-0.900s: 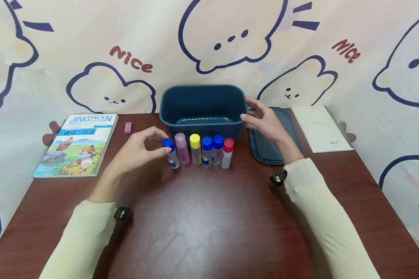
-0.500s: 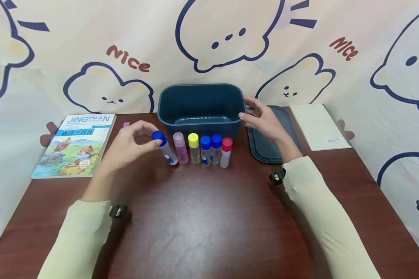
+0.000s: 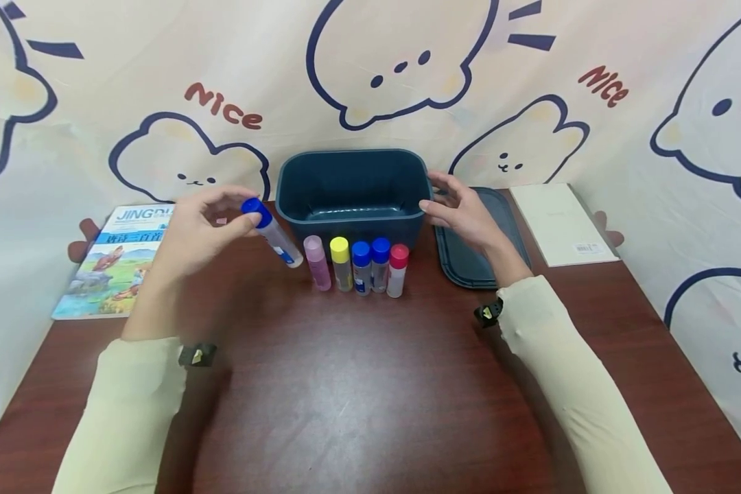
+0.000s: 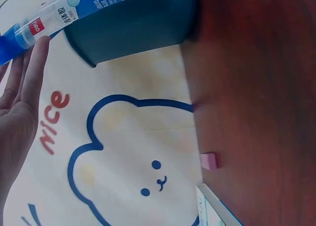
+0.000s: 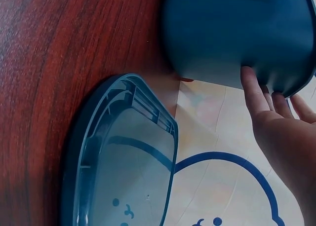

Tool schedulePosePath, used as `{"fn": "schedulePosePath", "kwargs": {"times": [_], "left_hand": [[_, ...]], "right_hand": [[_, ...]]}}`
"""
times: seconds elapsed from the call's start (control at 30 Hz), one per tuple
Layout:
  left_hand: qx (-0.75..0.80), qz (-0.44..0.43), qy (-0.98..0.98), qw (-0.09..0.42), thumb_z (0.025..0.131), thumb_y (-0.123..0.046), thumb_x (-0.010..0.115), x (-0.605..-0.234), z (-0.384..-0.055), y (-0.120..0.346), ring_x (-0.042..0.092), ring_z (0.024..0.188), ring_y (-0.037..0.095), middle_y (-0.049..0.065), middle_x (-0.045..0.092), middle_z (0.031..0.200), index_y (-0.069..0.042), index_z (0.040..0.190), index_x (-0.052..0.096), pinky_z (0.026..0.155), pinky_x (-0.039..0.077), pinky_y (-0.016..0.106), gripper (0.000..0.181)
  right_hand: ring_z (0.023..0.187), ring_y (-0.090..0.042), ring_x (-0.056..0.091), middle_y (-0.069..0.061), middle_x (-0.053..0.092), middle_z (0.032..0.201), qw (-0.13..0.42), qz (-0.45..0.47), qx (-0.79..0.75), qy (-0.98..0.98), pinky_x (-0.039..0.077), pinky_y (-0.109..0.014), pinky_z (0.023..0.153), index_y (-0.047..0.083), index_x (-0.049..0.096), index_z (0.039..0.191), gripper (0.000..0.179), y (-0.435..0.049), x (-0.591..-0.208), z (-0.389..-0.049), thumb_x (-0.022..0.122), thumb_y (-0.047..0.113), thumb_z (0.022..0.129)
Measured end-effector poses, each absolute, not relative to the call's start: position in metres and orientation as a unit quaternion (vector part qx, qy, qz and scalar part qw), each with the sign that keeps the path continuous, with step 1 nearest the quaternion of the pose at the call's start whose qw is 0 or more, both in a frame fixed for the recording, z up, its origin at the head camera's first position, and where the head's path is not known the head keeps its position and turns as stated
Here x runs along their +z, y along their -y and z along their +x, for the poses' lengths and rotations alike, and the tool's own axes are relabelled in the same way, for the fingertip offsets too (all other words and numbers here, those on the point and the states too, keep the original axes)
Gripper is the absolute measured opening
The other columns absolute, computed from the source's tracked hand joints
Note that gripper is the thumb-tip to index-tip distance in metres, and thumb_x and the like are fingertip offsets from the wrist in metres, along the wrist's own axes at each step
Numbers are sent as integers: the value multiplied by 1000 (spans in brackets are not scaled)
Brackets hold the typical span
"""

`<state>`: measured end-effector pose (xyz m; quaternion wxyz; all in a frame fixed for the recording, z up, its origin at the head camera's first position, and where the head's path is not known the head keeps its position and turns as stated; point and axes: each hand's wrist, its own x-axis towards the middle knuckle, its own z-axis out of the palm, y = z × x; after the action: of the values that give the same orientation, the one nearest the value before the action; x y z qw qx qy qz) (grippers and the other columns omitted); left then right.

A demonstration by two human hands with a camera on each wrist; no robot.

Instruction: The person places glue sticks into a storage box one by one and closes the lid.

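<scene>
My left hand (image 3: 197, 230) pinches the blue cap of a liquid glue bottle (image 3: 278, 240) and holds it tilted, left of the bin. Its label and blue liquid show in the left wrist view. A row of glue bottles stands before the bin: a pink one (image 3: 317, 264), a yellow-capped one (image 3: 342, 264), two blue-capped ones and a red-capped one (image 3: 397, 271). The dark teal bin (image 3: 352, 233) has nothing visible inside. My right hand (image 3: 463, 213) rests its thumb and fingers against the bin's right end, which the right wrist view shows close up.
Right of the bin lies its dark lid (image 3: 469, 254), with a pale book (image 3: 562, 223) beyond it. A picture-covered book (image 3: 108, 267) lies at left, partly behind my left hand. A small pink block (image 4: 209, 161) sits near it. A printed cloth (image 3: 222, 62) rises behind the table.
My left hand has taken the blue-capped glue bottle from the left end of the row, tilting it and moving it up and left. The right hand stays at the bin.
</scene>
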<state>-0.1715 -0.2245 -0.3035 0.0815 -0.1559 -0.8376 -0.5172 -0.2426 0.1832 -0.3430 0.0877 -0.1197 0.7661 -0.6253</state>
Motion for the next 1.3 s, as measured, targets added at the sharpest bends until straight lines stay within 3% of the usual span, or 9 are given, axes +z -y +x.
{"fn": "schedulePosePath", "kwargs": {"times": [0.1, 0.27, 0.4, 0.57, 0.73, 0.9, 1.07, 1.3], "left_hand": [[-542, -158, 819, 108, 96, -13, 71, -298, -172, 227, 72, 83, 14, -1, 72, 103, -7, 123, 68, 72, 58, 20, 27], [-622, -155, 754, 140, 94, -8, 72, -292, -172, 231, 72, 75, 16, 7, 70, 96, -5, 119, 71, 66, 58, 20, 25], [-720, -179, 647, 176, 91, 5, 70, -291, -175, 230, 71, 81, 22, 16, 68, 94, 7, 114, 68, 66, 59, 28, 24], [-765, -181, 577, 220, 89, 9, 69, -292, -179, 222, 71, 90, 29, 20, 68, 98, 11, 112, 66, 69, 60, 34, 23], [-768, -166, 582, 209, 89, 5, 72, -293, -184, 214, 69, 93, 28, 19, 67, 101, 4, 115, 65, 75, 59, 35, 26], [-724, -166, 644, 186, 90, -2, 75, -298, -194, 201, 67, 91, 26, 17, 65, 106, 0, 116, 65, 79, 59, 27, 28], [-637, -134, 744, 151, 92, -15, 76, -300, -206, 189, 64, 100, 22, 10, 65, 110, -7, 120, 66, 80, 58, 21, 30], [-548, -121, 818, 123, 94, -31, 74, -300, -221, 174, 60, 108, 18, 7, 66, 117, -6, 128, 61, 96, 54, 33, 45]], "right_hand": [[145, -32, 35, -9, 32, 162, 88, -116, -626, -766, 46, -51, 106, 13, 33, 158, 66, -183, -344, -243, 66, 20, 100], [146, -32, 35, -9, 32, 161, 88, -113, -627, -766, 47, -50, 106, 13, 33, 158, 66, -183, -345, -244, 66, 20, 100], [147, -32, 33, -9, 32, 162, 89, -119, -627, -764, 47, -50, 106, 13, 33, 158, 66, -181, -344, -244, 65, 21, 100], [147, -32, 33, -9, 32, 162, 89, -125, -634, -758, 47, -50, 105, 13, 34, 158, 65, -180, -343, -246, 65, 19, 101], [146, -31, 34, -9, 32, 161, 91, -130, -635, -756, 47, -50, 106, 13, 33, 158, 66, -180, -344, -247, 65, 20, 100], [146, -32, 34, -9, 33, 161, 88, -126, -633, -759, 46, -51, 106, 14, 34, 158, 67, -180, -345, -246, 67, 22, 100], [146, -32, 34, -9, 33, 161, 88, -124, -630, -762, 47, -50, 105, 15, 34, 158, 68, -181, -346, -245, 67, 23, 99], [146, -32, 34, -10, 33, 161, 85, -124, -632, -760, 46, -52, 106, 13, 33, 158, 67, -181, -348, -244, 66, 21, 100]]}}
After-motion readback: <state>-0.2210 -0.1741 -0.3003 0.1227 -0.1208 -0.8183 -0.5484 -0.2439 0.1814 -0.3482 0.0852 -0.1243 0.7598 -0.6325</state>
